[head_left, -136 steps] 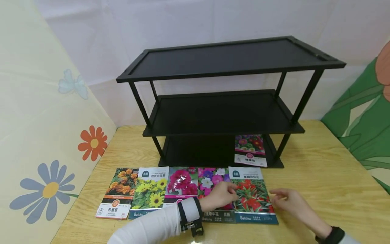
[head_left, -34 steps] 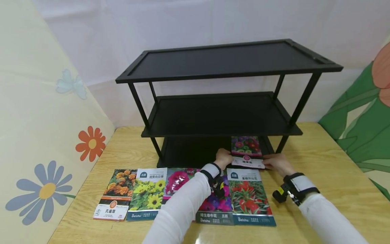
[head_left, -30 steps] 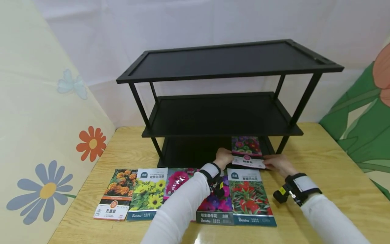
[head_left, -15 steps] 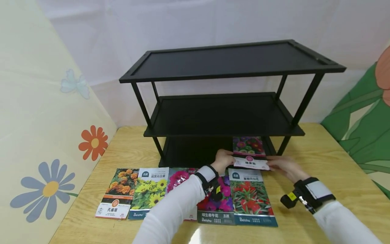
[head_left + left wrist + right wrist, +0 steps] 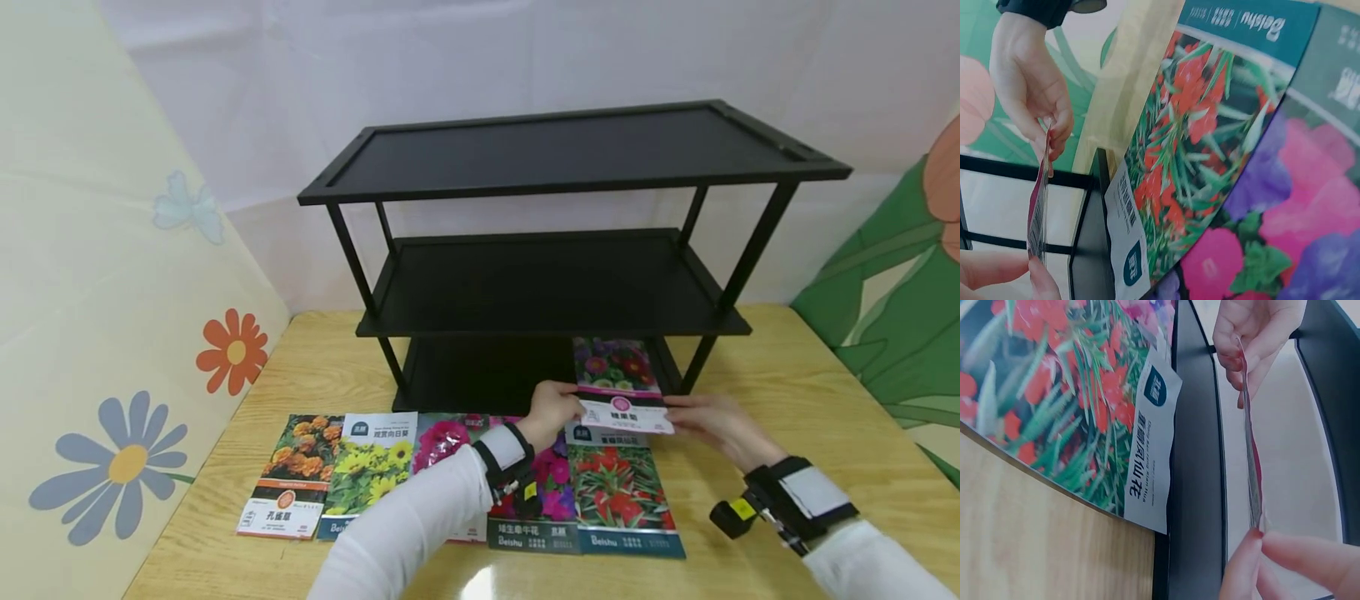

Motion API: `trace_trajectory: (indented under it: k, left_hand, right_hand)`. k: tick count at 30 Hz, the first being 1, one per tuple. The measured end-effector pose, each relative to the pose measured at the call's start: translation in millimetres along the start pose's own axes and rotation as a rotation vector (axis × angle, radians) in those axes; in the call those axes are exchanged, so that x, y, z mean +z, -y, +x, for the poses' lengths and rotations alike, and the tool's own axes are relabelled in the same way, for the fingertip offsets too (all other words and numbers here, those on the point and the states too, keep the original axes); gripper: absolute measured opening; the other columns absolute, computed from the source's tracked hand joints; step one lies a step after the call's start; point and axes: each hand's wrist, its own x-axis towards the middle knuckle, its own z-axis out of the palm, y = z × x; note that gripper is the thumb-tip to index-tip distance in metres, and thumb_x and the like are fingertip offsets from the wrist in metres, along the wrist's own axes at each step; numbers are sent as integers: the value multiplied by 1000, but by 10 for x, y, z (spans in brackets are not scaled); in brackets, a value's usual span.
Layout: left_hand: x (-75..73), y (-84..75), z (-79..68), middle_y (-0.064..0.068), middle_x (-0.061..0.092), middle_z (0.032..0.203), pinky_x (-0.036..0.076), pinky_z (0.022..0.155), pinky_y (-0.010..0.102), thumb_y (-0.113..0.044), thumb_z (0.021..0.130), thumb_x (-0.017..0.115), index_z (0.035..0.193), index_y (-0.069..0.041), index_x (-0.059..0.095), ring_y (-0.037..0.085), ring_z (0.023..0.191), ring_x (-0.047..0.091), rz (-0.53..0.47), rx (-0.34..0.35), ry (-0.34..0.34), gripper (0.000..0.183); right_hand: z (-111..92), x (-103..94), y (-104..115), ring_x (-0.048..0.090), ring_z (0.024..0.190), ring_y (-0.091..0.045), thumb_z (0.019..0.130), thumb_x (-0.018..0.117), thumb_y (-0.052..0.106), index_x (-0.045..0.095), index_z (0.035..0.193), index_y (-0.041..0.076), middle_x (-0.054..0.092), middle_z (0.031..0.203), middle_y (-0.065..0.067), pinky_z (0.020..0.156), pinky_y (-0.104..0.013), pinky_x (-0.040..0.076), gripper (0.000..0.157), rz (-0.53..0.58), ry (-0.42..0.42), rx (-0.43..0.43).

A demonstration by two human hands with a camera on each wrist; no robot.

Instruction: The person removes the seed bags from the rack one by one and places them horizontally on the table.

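My left hand (image 5: 553, 408) and right hand (image 5: 716, 423) pinch the two near corners of a seed packet (image 5: 621, 414) with purple and red flowers and a white label band. Its far part reaches under the middle shelf, over the bottom tier. Both wrist views show the packet edge-on, held up between thumb and fingers of the left hand (image 5: 1007, 275) and right hand (image 5: 1291, 569). Just below it, a red-flowered seed packet (image 5: 618, 492) lies flat on the table, its top edge partly covered by the held packet.
A black three-tier shelf (image 5: 555, 279) stands on the wooden table (image 5: 787, 375). Left of the red-flowered packet lie more in a row: petunia-like (image 5: 557, 500), pink-flowered (image 5: 442, 442), sunflower (image 5: 367, 475) and marigold (image 5: 288, 479) packets. The left forearm crosses over some of them.
From beside the table packets, both hands have gone to the packet on the bottom tier and gripped its corners. Its near edge has since lifted and come toward me.
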Motion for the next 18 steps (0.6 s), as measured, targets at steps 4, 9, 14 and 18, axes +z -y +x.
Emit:
trace_trajectory:
  k: [4, 9, 14, 18]
  left_hand:
    - [31, 186, 85, 7, 59, 71, 49, 56, 27, 12, 69, 60, 112, 3, 58, 11, 59, 51, -8, 38, 20, 44]
    - [22, -75, -236, 8, 56, 74, 50, 63, 29, 14, 71, 58, 113, 7, 56, 14, 65, 53, 1, -4, 3, 42]
    - [36, -147, -396, 7, 54, 75, 50, 61, 25, 13, 72, 57, 112, 8, 56, 10, 64, 50, -1, 1, -2, 40]
    - [64, -127, -454, 4, 53, 73, 49, 59, 24, 15, 70, 58, 112, 8, 56, 8, 62, 49, -38, -3, 3, 42]
  right_hand:
    - [-73, -13, -12, 57, 82, -9, 86, 56, 10, 20, 132, -14, 28, 129, -38, 83, -34, 46, 63, 22, 17, 16]
    - [-130, -34, -31, 56, 81, -9, 84, 59, 10, 20, 133, -13, 37, 123, -35, 83, -34, 46, 67, 34, 7, 58]
    - [-196, -81, -44, 55, 83, -9, 85, 57, 11, 16, 134, -14, 38, 122, -33, 82, -34, 46, 69, 28, 35, 59]
    - [-263, -124, -70, 55, 84, -8, 85, 58, 13, 15, 133, -16, 36, 125, -33, 83, -34, 46, 71, 27, 58, 58]
